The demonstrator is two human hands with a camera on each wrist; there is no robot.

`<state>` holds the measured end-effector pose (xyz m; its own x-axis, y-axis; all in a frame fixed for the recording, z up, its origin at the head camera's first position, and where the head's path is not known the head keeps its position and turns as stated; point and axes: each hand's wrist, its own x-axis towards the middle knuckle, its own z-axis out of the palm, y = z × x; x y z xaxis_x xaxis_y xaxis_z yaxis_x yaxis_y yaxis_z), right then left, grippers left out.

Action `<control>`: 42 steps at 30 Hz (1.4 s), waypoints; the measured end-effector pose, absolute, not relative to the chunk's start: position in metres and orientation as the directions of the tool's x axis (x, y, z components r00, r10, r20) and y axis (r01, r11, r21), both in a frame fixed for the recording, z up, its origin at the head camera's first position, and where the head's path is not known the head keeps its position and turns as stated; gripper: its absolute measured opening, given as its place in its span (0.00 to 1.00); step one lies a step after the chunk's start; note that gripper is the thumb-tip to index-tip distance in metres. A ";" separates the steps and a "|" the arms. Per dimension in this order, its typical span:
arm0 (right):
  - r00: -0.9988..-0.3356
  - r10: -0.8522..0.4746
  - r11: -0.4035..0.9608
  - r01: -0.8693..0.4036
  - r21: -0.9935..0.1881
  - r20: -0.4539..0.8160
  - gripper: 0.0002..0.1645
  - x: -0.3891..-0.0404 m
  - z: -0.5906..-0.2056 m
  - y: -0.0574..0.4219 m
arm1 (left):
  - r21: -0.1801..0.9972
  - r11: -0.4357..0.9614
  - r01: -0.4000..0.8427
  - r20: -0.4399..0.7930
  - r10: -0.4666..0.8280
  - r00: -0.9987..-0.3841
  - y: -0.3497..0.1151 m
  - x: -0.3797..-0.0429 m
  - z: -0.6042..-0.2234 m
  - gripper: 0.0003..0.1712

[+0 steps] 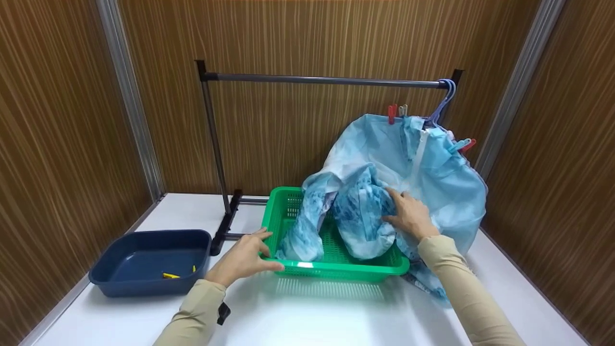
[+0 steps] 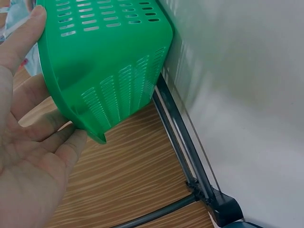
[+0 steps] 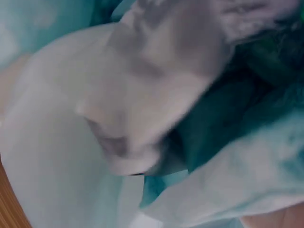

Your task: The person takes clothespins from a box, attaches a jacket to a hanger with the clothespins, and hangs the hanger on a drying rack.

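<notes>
A light-blue patterned garment (image 1: pixel 355 139) with a white strip down one side hangs from a purple hanger (image 1: pixel 449 96) at the rack's right end. Its lower folds drape into a green basket (image 1: pixel 336 271). My left hand (image 1: pixel 245 254) grips the basket's front left corner. In the left wrist view, its thumb and fingers (image 2: pixel 28 97) lie along the rim. Against the bunched cloth above the basket rests my right hand (image 1: pixel 411 214), thumb and index finger apart. Blurred cloth (image 3: pixel 137 90) covers most of that hand in the right wrist view.
Red clothespins (image 1: pixel 392 114) and a blue clothespin (image 1: pixel 460 145) sit on the garment's top edge. A dark metal rack (image 1: pixel 307 79) stands behind the basket. To the left is a navy tub (image 1: pixel 149 286) with yellow pieces (image 1: pixel 170 276) inside. Wood-grain panels enclose the white table.
</notes>
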<state>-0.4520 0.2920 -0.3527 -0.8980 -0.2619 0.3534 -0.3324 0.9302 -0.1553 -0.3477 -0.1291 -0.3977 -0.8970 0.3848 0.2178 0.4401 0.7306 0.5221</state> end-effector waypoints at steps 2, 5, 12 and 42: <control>-0.876 -0.292 0.918 -0.369 -0.144 0.383 0.26 -0.454 -0.356 0.291 | 0.521 0.732 0.439 0.217 0.384 -0.897 -0.129 -0.347 -0.398 0.27; -0.832 -0.332 0.896 -0.425 -0.126 0.445 0.08 -0.455 -0.358 0.290 | 0.523 0.730 0.440 0.218 0.384 -0.897 -0.128 -0.347 -0.398 0.27; -0.740 -0.203 0.913 -0.380 -0.150 0.641 0.13 -0.456 -0.350 0.304 | 0.530 0.734 0.424 0.203 0.376 -0.904 -0.127 -0.347 -0.399 0.27; -0.901 -0.192 0.870 -0.339 -0.357 0.389 0.45 -0.443 -0.344 0.317 | 0.532 0.736 0.419 0.207 0.367 -0.907 -0.130 -0.347 -0.398 0.27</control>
<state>-0.4427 0.3167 -0.3445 -0.9012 -0.1916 0.3888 -0.3392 0.8701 -0.3575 -0.3475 -0.1302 -0.3976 -0.9069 0.3667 0.2074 0.4192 0.7358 0.5319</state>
